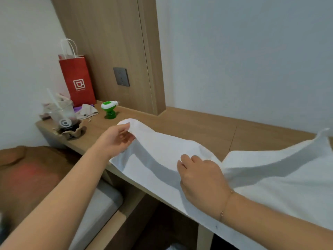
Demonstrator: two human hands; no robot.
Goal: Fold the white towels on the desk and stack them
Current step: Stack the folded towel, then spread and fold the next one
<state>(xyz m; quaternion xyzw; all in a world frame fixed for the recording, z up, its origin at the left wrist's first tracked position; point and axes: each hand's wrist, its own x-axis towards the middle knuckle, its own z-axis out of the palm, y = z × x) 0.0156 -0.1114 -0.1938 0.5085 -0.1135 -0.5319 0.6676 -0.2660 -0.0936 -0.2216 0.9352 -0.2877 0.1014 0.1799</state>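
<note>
On the worktop [189, 123], far left, a red bag [77, 80] and a drink cup [64, 116] stand. My left hand [115, 139] has its grip pinched on the raised end of the white towel [270, 170]. My right hand [201, 179] clutches its middle; the towel lies along the front edge.
</note>
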